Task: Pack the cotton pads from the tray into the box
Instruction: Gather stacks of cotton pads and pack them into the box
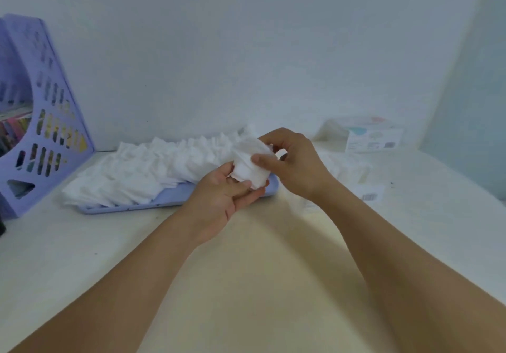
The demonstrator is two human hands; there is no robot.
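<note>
A lilac tray point(175, 198) lies on the pale table, heaped with several white cotton pads point(142, 169). Above its right end both hands hold a small stack of cotton pads point(250, 162). My left hand point(221, 202) cradles the stack from below with its fingers curled round it. My right hand point(294, 161) pinches the stack from the right, thumb on its front face. A white box point(369, 135) with pastel print stands at the back right. More white pads point(345, 167) lie on the table in front of the box.
A lilac perforated file holder point(41, 122) with colourful contents stands at the left against the wall. A barcode label point(369, 195) lies on the table right of the tray. A wall rises on the right.
</note>
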